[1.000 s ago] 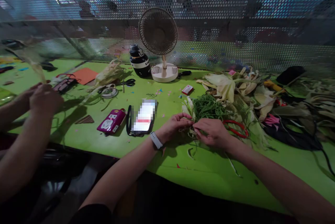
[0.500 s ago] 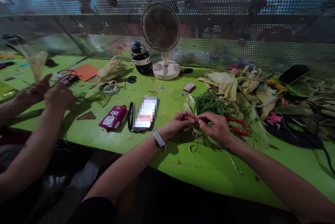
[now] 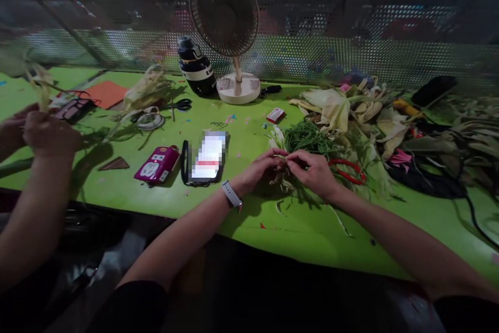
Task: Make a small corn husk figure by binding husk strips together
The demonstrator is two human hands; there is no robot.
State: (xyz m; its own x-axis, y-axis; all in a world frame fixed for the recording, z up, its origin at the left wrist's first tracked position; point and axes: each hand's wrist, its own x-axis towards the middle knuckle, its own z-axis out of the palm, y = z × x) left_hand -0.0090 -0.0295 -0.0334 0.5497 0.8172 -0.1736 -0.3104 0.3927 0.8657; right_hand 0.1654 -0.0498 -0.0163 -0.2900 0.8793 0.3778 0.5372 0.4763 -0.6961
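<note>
My left hand (image 3: 260, 169) and my right hand (image 3: 314, 171) meet fingertip to fingertip just above the green table (image 3: 304, 234). Between them they pinch a small bundle of pale leaf strips (image 3: 284, 180), whose frayed ends hang down onto the table. A heap of thin green strips (image 3: 307, 138) lies right behind my hands. Red-handled scissors (image 3: 351, 172) rest beside my right hand. A grey watch sits on my left wrist.
A phone (image 3: 206, 159) and a pink case (image 3: 155, 164) lie left of my hands. A desk fan (image 3: 230, 26) and dark bottle (image 3: 194, 67) stand at the back. Husks (image 3: 351, 109) pile up at right. Another person's hands (image 3: 42, 133) work leaf strips at far left.
My view has tilted down and shifted slightly. My fingers keep working the bundle, now drawn a little closer together. The other person's hands at the left have lowered and moved left.
</note>
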